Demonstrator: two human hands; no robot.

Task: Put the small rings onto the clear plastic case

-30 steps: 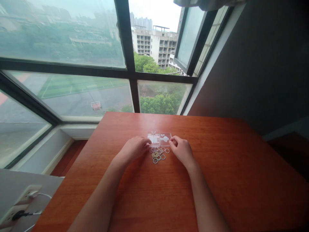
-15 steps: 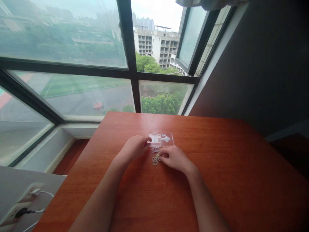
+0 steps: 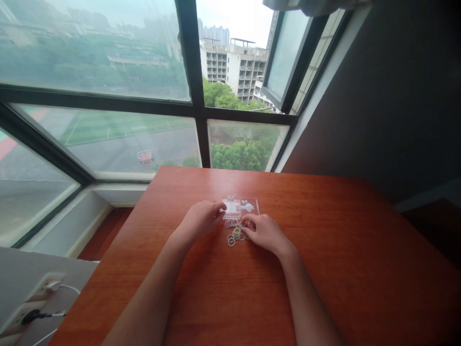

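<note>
Near edge of the reddish-brown wooden table (image 3: 324,269): both forearms reach fwd. Right hand (image 3: 264,232), fingers curled, tips down in the heap of small thin pale rings (image 3: 235,234); can't tell if one is pinched. Rings look light, tiny, prob slippery; best pinched by the rim w/ thumb & forefinger. Left hand (image 3: 200,219), loosely curled, fingertips touching the clear flat plastic case (image 3: 240,208) just beyond. Case looks stiff, light; hold by the edges.
</note>
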